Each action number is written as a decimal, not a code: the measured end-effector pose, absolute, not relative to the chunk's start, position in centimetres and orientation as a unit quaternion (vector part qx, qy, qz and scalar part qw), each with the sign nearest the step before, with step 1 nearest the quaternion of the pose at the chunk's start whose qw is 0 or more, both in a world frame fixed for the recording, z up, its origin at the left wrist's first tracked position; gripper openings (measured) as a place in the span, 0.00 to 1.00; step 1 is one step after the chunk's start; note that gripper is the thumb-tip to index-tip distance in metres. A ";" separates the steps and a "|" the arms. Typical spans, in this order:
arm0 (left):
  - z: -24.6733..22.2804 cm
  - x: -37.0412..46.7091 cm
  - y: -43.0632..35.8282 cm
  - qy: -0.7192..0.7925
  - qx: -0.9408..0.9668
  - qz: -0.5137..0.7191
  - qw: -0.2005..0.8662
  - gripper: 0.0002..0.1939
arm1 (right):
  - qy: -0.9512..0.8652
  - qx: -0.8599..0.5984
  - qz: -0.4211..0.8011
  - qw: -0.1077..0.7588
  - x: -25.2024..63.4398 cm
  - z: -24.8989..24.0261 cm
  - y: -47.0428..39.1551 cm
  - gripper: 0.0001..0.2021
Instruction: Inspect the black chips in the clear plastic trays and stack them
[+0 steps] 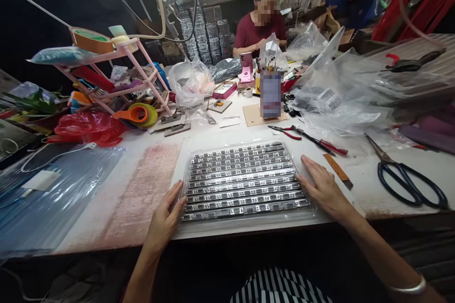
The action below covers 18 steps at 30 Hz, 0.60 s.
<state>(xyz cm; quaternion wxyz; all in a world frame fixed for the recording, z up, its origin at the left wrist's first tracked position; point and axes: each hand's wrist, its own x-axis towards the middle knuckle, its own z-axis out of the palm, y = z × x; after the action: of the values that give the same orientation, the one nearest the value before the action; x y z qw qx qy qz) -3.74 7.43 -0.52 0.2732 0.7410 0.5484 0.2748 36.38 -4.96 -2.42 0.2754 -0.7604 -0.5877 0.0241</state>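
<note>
A clear plastic tray [249, 226] lies at the front of the white table, filled with several long rows of small shiny metal and black parts [241, 180]. Along its left edge, my left hand [166, 210] grips the rim with the thumb on the near side. My right hand [322, 187] holds the opposite edge, its thumb beside the ends of the rows and its fingers pointing away from me. What exactly the parts are is too small to tell.
Pliers [313, 139], a cutter with an orange handle [336, 170] and large scissors [401, 175] lie to the right. Clear plastic sheets [71, 194] cover the left. A pink rack [142, 71] and a propped phone [271, 94] stand farther back. Across sits another person [245, 31].
</note>
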 end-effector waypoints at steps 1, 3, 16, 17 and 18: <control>-0.6 -3.7 7.1 0.557 0.732 0.281 0.273 0.29 | -0.577 -0.761 0.039 0.294 36.2 -2.5 -4.7 0.28; -0.8 -3.1 6.6 0.563 0.730 0.288 0.259 0.28 | -0.554 -0.757 0.077 0.339 35.7 -2.3 -4.0 0.27; 0.7 -1.5 5.6 0.565 0.728 0.277 0.274 0.28 | -0.357 -0.538 0.463 0.607 34.5 3.4 -3.9 0.33; 1.1 -1.7 5.5 0.569 0.705 0.300 0.299 0.28 | -0.366 -0.525 0.466 0.611 34.3 3.8 -3.9 0.33; 1.6 -1.8 5.4 0.572 0.676 0.334 0.323 0.28 | -0.375 -0.518 0.460 0.615 34.1 4.3 -3.8 0.32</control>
<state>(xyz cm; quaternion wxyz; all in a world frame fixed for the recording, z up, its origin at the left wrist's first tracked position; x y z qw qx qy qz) -1.80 5.40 1.58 0.3235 0.6756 0.5722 0.3339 34.14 -3.77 4.30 0.6154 -0.5183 -0.3754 0.4601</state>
